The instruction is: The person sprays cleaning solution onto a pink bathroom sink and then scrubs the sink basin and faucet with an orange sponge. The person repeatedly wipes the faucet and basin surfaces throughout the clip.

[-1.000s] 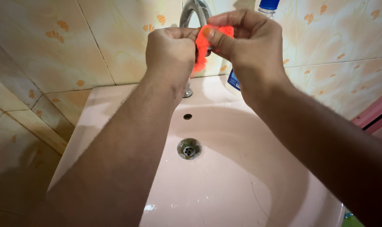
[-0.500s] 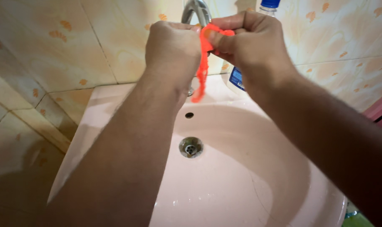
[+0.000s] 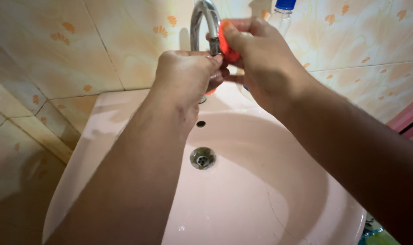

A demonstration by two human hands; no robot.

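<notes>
Clear plastic bottle at the back of the basin

The bottle (image 3: 281,18), clear with a blue cap, stands against the tiled wall right of the tap, largely hidden behind the right hand (image 3: 261,63); its label cannot be seen here.

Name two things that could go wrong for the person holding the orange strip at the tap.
The orange strip, pinched between the left hand and right hand, could slip and drop toward the open drain. The right hand's back sits close to the clear bottle and might knock it over.
</notes>
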